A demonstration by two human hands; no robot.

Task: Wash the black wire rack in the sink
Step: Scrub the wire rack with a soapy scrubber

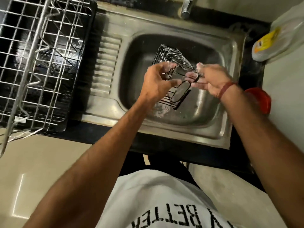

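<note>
A person in a white shirt [164, 198] stands at the sink [230, 89] and reaches both arms out over it. The left hand [156, 83] holds the black wire rack [172, 61] up in the air above the bowl. Its fingers curl round the near wires, with the thumb on the front loop. The right hand [212, 78] is on the other side. Its fingers pinch or rub the rack's near right corner; the blur makes it hard to tell which.

The rack is a long little cage. Its long side points away from the person and a bit to the left, toward the tap [186, 9]. So most of the rack lies past both hands, and both are about as near to it. There is white soap foam on the far wires and some foam down in the bowl.

I think the soap has to be rinsed off next, so the far end would go under the tap. No water can be seen running. The tap's top is cut off. Hands and rack are blurry.

To the left sits a silver dish rack [32, 63]. To the right are a red lid [259, 99] and a plastic bag [276, 37].
</note>
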